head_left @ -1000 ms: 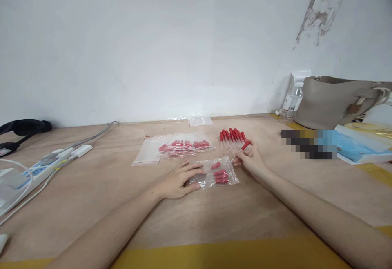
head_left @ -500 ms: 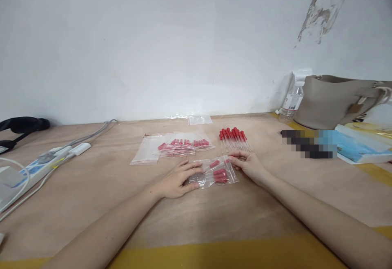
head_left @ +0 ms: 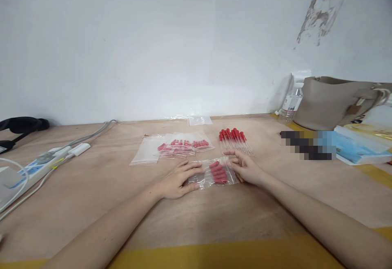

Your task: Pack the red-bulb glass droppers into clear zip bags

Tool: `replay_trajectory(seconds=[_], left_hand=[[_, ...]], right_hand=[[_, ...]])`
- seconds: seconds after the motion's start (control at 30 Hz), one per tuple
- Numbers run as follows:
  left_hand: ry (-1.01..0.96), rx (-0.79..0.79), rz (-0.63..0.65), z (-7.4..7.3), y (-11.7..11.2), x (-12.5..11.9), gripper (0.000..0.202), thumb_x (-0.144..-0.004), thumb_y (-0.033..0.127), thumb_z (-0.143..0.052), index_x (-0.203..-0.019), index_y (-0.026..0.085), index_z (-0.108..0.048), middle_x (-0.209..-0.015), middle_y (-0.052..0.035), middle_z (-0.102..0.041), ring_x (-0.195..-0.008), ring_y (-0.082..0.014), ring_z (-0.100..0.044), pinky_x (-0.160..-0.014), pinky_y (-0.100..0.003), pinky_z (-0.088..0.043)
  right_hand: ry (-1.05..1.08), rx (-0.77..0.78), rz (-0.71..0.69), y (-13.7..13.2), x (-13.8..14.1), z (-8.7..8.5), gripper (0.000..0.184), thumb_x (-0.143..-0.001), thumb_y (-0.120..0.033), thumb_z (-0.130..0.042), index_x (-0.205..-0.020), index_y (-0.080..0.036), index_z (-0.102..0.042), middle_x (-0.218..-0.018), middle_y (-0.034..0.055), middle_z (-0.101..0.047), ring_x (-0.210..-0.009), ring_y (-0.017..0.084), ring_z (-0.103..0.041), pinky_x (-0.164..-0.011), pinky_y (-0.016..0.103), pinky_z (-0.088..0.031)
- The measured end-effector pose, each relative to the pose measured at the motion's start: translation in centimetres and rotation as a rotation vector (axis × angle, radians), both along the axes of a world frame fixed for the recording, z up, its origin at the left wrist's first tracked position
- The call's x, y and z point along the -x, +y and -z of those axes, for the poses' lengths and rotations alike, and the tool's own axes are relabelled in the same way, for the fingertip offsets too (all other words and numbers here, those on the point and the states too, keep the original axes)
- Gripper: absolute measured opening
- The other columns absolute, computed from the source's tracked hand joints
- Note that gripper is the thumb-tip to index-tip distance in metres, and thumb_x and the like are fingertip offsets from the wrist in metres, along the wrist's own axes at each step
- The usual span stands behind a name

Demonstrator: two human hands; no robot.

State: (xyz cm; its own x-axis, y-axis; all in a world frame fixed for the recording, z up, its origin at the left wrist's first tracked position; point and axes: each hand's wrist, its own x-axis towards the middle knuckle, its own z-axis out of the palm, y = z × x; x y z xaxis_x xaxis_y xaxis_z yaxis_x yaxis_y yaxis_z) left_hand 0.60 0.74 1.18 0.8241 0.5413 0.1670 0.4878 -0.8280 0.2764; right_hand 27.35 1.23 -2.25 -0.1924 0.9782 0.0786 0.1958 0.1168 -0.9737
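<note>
One clear, wrinkled plastic bag [head_left: 206,180] is laid flat between the two hands, and about five tapered red bulbs [head_left: 218,173] can be counted inside. Its left end is pressed by the spread fingers of the left hand [head_left: 177,181]. Its right end is touched by the loosely curled fingers of the right hand [head_left: 245,169]; whether anything is pinched there is hidden. On the far right, slender clear-stemmed droppers [head_left: 233,137] are fanned, too crowded for counting. Farther left, several overlapping filled bags [head_left: 180,144] are spread on the brown tabletop [head_left: 196,224].
</note>
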Motion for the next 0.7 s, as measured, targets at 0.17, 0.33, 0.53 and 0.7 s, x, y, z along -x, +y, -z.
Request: replay_trajectory(seconds=[0.17,0.33,0.53,0.7], left_hand=[[0.006,0.006,-0.007,0.0,0.1,0.0,0.045,-0.087,0.042,-0.042,-0.129,0.028,-0.035,-0.136,-0.0038,-0.035,-0.125,-0.0214,-0.032,-0.107,-0.044,-0.015],[-0.045,0.038,0.010,-0.1,-0.1,0.0,0.048,-0.086,0.040,-0.045,-0.131,0.028,-0.031,-0.136,-0.0039,-0.035,-0.124,-0.0219,-0.032,-0.106,-0.043,-0.019],[-0.426,-0.154,-0.185,0.6,0.7,-0.1,0.040,-0.084,0.033,-0.048,-0.122,0.021,-0.041,-0.128,-0.0072,-0.042,-0.120,-0.0214,-0.036,-0.101,-0.037,-0.029],[-0.661,-0.512,-0.675,0.8,3.7,1.9,0.025,-0.084,0.030,-0.044,-0.105,0.017,-0.049,-0.105,-0.0077,-0.054,-0.104,-0.0222,-0.047,-0.093,-0.038,-0.036]], right_hand=[[-0.124,0.022,0.268,0.5,-0.5,-0.6,0.039,-0.069,-0.047,-0.055,-0.092,-0.016,-0.051,-0.065,-0.0015,-0.058,-0.031,0.005,-0.039,-0.030,0.020,-0.027],[-0.173,0.020,-0.028,0.3,0.1,-1.2,0.031,-0.064,-0.043,-0.063,-0.069,-0.013,-0.059,-0.059,-0.0005,-0.059,-0.050,0.009,-0.051,-0.045,0.020,-0.038],[0.135,0.310,-0.158,-0.8,-0.8,-3.0,0.023,-0.068,-0.034,-0.061,-0.078,-0.014,-0.061,-0.056,0.0006,-0.062,-0.041,0.008,-0.051,-0.036,0.018,-0.037],[0.574,0.363,-0.127,-0.9,-2.7,-4.9,0.017,-0.074,-0.021,-0.051,-0.083,-0.013,-0.062,-0.069,0.0064,-0.067,-0.059,0.014,-0.062,-0.057,0.026,-0.052]])
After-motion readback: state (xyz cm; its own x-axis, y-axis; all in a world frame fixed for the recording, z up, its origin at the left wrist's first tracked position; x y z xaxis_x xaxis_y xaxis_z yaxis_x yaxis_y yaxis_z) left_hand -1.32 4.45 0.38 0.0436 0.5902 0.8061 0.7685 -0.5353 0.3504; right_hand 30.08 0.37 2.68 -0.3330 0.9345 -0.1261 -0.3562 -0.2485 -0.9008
